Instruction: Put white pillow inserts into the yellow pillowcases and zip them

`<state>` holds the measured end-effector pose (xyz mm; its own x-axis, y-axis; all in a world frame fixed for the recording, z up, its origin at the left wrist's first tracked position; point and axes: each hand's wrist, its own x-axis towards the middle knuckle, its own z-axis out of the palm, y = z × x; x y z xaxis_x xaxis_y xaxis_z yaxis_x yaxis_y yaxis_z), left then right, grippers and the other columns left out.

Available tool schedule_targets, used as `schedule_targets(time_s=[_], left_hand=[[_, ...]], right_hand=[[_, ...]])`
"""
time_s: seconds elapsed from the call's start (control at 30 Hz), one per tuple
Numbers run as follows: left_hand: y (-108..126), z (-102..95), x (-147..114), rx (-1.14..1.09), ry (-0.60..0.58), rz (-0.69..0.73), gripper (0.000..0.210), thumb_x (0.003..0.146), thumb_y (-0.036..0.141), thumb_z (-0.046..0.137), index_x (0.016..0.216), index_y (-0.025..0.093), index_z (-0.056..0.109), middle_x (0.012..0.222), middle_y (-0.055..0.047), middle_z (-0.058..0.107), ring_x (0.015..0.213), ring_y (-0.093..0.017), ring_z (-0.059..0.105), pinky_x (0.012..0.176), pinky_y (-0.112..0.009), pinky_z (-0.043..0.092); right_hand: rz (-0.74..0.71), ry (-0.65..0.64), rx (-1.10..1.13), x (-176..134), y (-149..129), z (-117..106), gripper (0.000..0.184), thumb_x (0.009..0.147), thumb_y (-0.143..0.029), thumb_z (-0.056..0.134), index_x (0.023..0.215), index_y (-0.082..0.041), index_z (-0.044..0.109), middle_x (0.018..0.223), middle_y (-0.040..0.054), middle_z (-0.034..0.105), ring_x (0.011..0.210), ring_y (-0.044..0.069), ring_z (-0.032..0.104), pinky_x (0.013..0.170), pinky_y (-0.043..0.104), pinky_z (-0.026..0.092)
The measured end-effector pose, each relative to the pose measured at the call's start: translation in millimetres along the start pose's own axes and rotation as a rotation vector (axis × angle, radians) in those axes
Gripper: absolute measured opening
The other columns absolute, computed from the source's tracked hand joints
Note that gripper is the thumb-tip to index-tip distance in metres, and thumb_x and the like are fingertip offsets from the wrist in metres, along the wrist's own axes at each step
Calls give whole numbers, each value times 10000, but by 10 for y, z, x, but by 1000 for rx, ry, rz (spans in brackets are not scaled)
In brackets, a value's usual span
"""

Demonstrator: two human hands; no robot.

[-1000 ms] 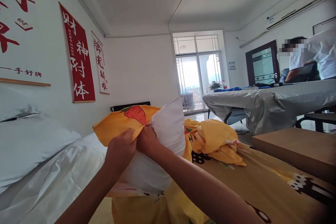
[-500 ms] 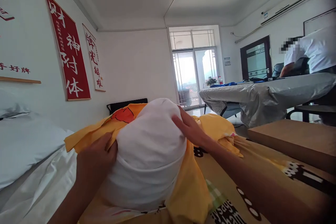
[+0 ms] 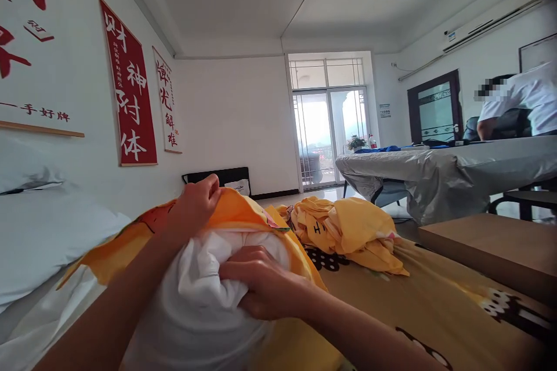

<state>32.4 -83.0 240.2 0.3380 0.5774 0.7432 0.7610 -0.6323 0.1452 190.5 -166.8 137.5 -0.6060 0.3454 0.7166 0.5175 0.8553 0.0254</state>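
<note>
My left hand (image 3: 199, 204) holds far edge of yellow cover (image 3: 238, 210), fingers curled on cloth. My right hand (image 3: 268, 285) grips white pillow (image 3: 198, 316), fingers bunching its fabric. Pillow is at near middle, its far end under cover. On right, crumpled yellow cloth (image 3: 357, 223) lies on brown sheet (image 3: 369, 301); farther right, flat brown box (image 3: 487, 237).

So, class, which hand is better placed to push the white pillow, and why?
Probably the right hand: it already grips the white pillow, while the left hand holds up the yellow cover.
</note>
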Motion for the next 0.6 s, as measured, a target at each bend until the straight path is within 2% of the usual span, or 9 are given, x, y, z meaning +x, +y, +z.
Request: schedule_targets(time_s=[0.1, 0.17, 0.23, 0.3, 0.37, 0.47, 0.6], left_hand=[[-21, -6, -72, -12, -213, 115, 246, 827, 420, 446, 687, 219, 463, 594, 24, 548, 559, -149, 490, 566, -264, 337], [-73, -28, -182, 39, -347, 148, 212, 793, 401, 504, 692, 215, 524, 730, 2, 617, 645, -160, 543, 598, -271, 369], [-123, -46, -297, 38, -449, 193, 168, 761, 371, 554, 837, 231, 610, 952, -18, 660, 820, -189, 599, 692, -283, 419], [-140, -53, -382, 8, -520, 240, 281, 740, 352, 589, 999, 249, 624, 1113, -37, 644, 967, -213, 600, 786, -297, 437], [-113, -53, -425, 41, -575, 239, 253, 759, 324, 567, 990, 236, 623, 1070, -49, 661, 940, -218, 611, 775, -305, 438], [-8, -74, -427, 170, -551, 228, 135, 830, 270, 466, 832, 215, 588, 890, -41, 673, 797, -205, 612, 690, -306, 409], [193, -185, -374, 234, -386, 227, 242, 905, 320, 399, 724, 202, 507, 798, -31, 636, 739, -187, 577, 652, -291, 371]], right_hand=[[36, -80, -89, 20, -27, -40, 98, 639, -156, 450, 715, -217, 457, 688, -19, 571, 662, 132, 510, 637, 238, 364], [22, -114, -156, -22, -19, -32, 84, 651, -162, 473, 716, -214, 476, 684, -19, 577, 656, 134, 518, 630, 240, 362], [-15, -136, -240, -91, -12, 20, 89, 655, -178, 503, 737, -212, 506, 691, -14, 593, 658, 142, 532, 641, 252, 370], [-49, -140, -318, -155, -21, 98, 103, 656, -202, 534, 759, -209, 523, 708, -10, 610, 663, 150, 541, 654, 266, 379], [-79, -141, -364, -192, -50, 167, 118, 656, -226, 560, 768, -205, 527, 724, -8, 621, 662, 153, 542, 656, 274, 385], [-70, -125, -409, -180, -101, 209, 141, 649, -242, 578, 778, -202, 539, 742, 1, 634, 673, 166, 550, 648, 288, 389], [138, -65, -480, -27, -71, 158, 184, 666, -210, 563, 846, -181, 582, 816, 44, 668, 752, 208, 594, 671, 317, 406]])
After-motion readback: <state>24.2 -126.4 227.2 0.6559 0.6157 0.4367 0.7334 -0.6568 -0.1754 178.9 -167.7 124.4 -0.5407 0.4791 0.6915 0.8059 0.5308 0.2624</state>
